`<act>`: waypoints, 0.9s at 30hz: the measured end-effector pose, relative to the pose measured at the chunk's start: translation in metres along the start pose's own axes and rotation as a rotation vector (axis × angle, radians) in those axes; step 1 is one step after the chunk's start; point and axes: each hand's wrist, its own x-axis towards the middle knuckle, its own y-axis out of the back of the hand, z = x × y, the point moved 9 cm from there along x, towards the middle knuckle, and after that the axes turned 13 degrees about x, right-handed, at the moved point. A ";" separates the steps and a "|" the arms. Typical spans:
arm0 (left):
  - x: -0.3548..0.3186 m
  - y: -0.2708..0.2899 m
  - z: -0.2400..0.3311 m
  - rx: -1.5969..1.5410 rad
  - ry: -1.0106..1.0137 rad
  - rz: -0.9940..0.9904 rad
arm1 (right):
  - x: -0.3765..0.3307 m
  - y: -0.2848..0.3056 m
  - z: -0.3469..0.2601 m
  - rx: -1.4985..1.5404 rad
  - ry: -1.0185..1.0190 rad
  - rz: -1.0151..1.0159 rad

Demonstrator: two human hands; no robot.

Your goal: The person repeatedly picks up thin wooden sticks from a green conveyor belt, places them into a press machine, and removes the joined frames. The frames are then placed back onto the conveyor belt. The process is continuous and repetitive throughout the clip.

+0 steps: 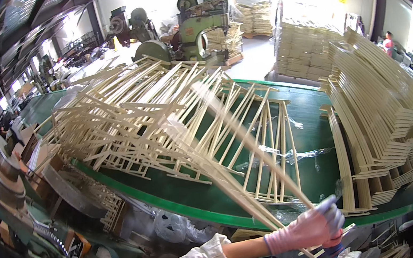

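Observation:
My left hand (303, 230), in a pink glove with a white sleeve behind it, is shut on the lower end of a pale wooden slatted frame (240, 134). The frame is blurred with motion and slants up and to the left over the green table (309, 129). Just below the left hand, a small part of my right hand (342, 250) shows in a glove. It lies close to the frame's lower end, but its grip is hidden. A loose heap of the same frames (134, 113) covers the table's left and middle.
A neat leaning stack of frames (377, 113) stands on the table's right side. Tall stacks of frames (307, 45) stand on the floor behind. A green machine (195, 22) is at the back, a flywheel machine (0, 172) at my left, and a person (388, 40) far right.

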 end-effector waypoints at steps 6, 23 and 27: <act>-0.072 0.016 -0.044 -0.160 0.052 0.023 | 0.059 -0.090 0.027 -0.419 0.115 0.012; -0.275 -0.196 -0.293 0.249 0.497 -0.988 | 0.286 -0.432 0.120 -0.656 -0.087 -0.462; -0.291 -0.218 -0.298 0.182 0.575 -0.951 | 0.304 -0.387 0.101 0.007 -0.189 -0.608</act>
